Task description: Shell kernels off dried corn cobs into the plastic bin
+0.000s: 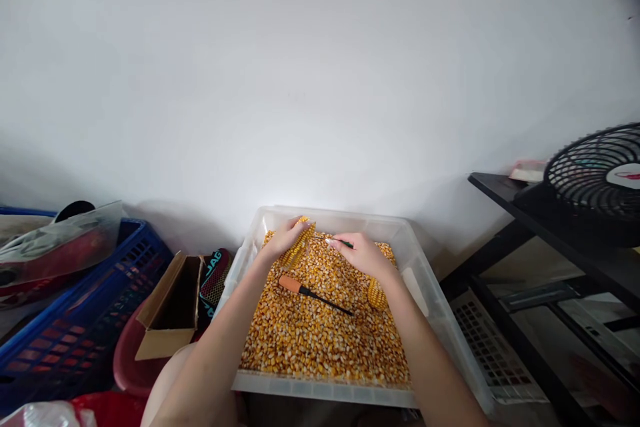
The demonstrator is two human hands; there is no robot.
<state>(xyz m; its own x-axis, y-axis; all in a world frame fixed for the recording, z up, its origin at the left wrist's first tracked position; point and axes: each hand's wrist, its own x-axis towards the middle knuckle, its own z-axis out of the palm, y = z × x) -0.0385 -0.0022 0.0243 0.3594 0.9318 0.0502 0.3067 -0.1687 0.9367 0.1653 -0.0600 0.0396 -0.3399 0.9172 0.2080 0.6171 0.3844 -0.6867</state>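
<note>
The left hand (289,236) is closed around a cob (296,251), which it holds at a slant over the far left part of a clear bin (320,385). The cob's upper end shows past the fingers, and its rows of yellow grains face the right hand (361,252). That hand pinches a slim tool (344,243) with a dark green handle; the thin shaft runs left toward the cob, but whether its tip touches the grains is too small to tell.

Loose kernels (320,347), yellow, orange and pale, cover the bottom of the bin from side to side. On them, between the two forearms, lies a screwdriver (295,285), its orange handle at the left and its black shaft pointing right and toward the person. A second cob (377,295) rests on the kernels just beside the right forearm, which partly hides it.

The bin stands near a white wall (320,80). To its left are a cardboard box (165,345) with open flaps, a red basin (126,357) and a blue basket (55,350) with a clear bag (95,240) on top. To its right, a black fan (580,177) stands on a dark stand (500,190), with a white basket (493,340) low down.
</note>
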